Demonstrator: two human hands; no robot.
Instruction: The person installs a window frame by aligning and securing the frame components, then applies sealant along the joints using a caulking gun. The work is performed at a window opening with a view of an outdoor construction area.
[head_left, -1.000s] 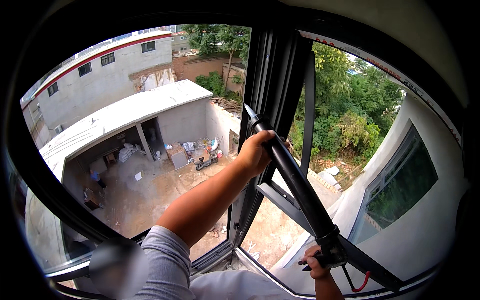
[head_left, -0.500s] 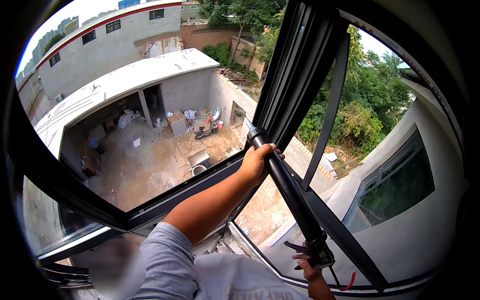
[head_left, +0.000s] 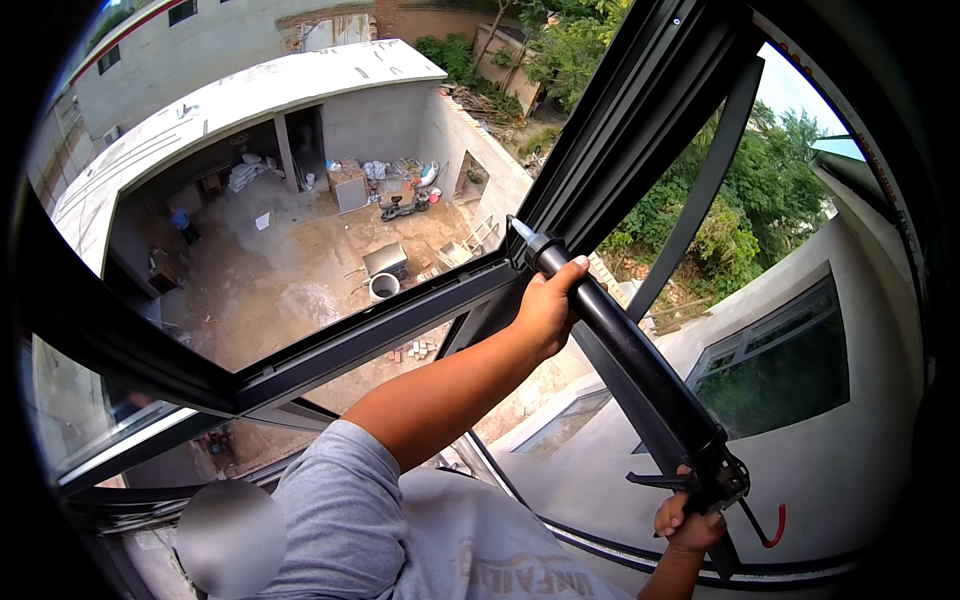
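A long black caulking gun (head_left: pixel 650 365) slants across the view, its pale nozzle (head_left: pixel 523 232) pointing up and left. My left hand (head_left: pixel 548 308) is wrapped round the front of the barrel, just behind the nozzle. At the rear end, my right hand (head_left: pixel 690 518) grips the handle below the trigger lever (head_left: pixel 660 481); some of its fingers are hidden. The nozzle tip lies at the lower corner where the dark upright window frame (head_left: pixel 640 110) meets the bottom rail (head_left: pixel 370 318). Whether the tip touches the frame I cannot tell. A rod with a red hooked end (head_left: pixel 775 527) sticks out behind the handle.
A dark diagonal bar (head_left: pixel 705 200) runs close beside the barrel on the right. Far below lies a yard with a scooter (head_left: pixel 404 207), a cart (head_left: pixel 385 260), a bucket (head_left: pixel 383 287) and a person (head_left: pixel 183 225). A curved pale wall with a window (head_left: pixel 775 370) stands at right.
The caulking gun and both hands have shifted right in view, the rear end most. The nozzle now sits at the frame's lower corner. Both hands keep their grip, and the view itself has shifted.
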